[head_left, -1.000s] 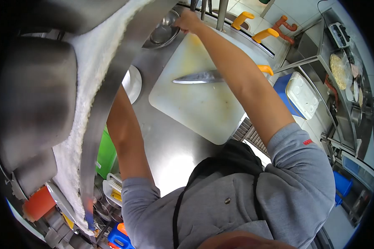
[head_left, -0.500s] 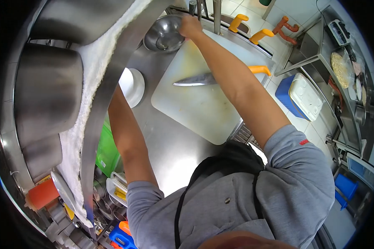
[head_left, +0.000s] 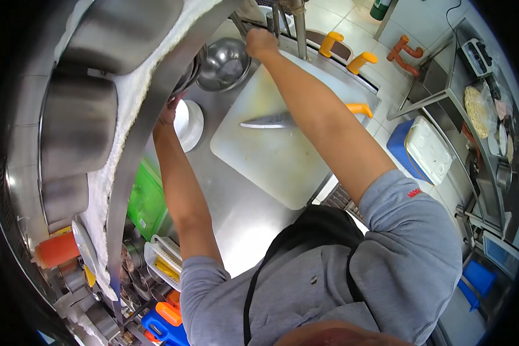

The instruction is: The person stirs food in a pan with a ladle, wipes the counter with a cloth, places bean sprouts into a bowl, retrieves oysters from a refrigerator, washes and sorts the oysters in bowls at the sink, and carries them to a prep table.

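Observation:
At the back of the steel counter, my right hand is closed beside the rim of a shiny metal bowl; what its fingers grip is hidden. My left hand, partly covered by the shelf edge, is at the lower side of some nested metal bowls and seems to hold them. White round dishes stand just right of that hand. Under my right forearm, a large knife with a yellow handle lies across the white cutting board.
A steel shelf with large pots overhangs the left side. Below it are a green container and a white basket. Two yellow handles stick up at the counter's far edge. A blue cooler stands on the floor.
The nested metal bowls and my left hand have come into view from behind the shelf. My right hand has moved off the single bowl's rim, slightly toward the back.

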Action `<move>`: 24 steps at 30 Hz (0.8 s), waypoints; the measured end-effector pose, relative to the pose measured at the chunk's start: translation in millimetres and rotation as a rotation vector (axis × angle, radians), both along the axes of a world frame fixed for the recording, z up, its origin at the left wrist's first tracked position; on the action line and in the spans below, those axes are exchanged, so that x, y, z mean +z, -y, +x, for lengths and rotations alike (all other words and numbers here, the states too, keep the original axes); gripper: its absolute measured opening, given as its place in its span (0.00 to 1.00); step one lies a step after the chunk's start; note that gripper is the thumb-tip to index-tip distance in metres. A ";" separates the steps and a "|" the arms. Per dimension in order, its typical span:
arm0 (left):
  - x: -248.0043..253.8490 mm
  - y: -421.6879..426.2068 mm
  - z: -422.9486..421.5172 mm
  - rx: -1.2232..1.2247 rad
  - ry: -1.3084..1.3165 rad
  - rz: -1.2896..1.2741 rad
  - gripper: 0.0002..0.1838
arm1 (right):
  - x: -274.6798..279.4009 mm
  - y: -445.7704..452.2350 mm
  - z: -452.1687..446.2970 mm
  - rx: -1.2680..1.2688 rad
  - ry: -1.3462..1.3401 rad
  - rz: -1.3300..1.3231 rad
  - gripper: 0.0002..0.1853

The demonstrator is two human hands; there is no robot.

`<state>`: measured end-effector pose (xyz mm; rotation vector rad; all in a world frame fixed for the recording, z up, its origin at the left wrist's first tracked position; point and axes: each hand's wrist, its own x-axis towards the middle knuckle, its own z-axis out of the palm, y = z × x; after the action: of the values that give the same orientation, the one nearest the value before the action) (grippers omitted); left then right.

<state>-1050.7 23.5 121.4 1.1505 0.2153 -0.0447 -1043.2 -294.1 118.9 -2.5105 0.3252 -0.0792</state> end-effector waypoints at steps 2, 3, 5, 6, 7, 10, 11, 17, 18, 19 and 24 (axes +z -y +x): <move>0.0 7.3 -5.5 0.101 -0.029 0.091 0.14 | 2.2 0.1 -2.4 -0.008 -0.006 0.022 0.14; -1.4 8.3 -12.0 0.108 -0.023 0.099 0.14 | 0.9 -4.4 -5.7 -0.014 0.014 0.046 0.14; 5.3 14.6 -30.0 0.222 -0.064 0.153 0.13 | -4.6 -12.7 1.0 -0.016 0.046 0.081 0.15; 10.9 13.1 -48.4 0.159 -0.077 0.084 0.11 | -8.9 -18.9 6.2 0.019 0.129 -0.029 0.15; 6.9 7.0 -67.4 0.241 -0.096 0.136 0.12 | -19.3 -26.3 9.1 0.057 0.206 -0.133 0.16; 8.5 5.1 -132.4 0.439 -0.141 0.177 0.09 | -48.0 -42.8 41.7 0.149 0.292 -0.203 0.16; 3.3 -8.2 -145.9 0.377 -0.185 0.151 0.08 | -49.2 -43.4 45.5 0.152 0.294 -0.180 0.16; 10.9 -10.2 -254.1 0.515 -0.166 0.110 0.09 | -49.1 -39.1 46.1 0.076 0.351 -0.167 0.12; 11.9 -11.9 -265.1 0.527 -0.176 0.138 0.08 | -45.3 -36.3 46.8 0.122 0.281 -0.148 0.11; 15.0 -10.2 -275.2 0.531 -0.170 0.132 0.08 | -40.6 -33.9 48.2 0.164 0.211 -0.133 0.11; 19.3 -9.5 -305.3 0.553 -0.229 0.184 0.08 | -30.6 -45.0 44.8 0.112 0.272 -0.230 0.10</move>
<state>-1356.0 33.0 140.7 1.2337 0.7468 0.3394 -998.5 -249.1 88.3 -2.6945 0.0661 -0.4310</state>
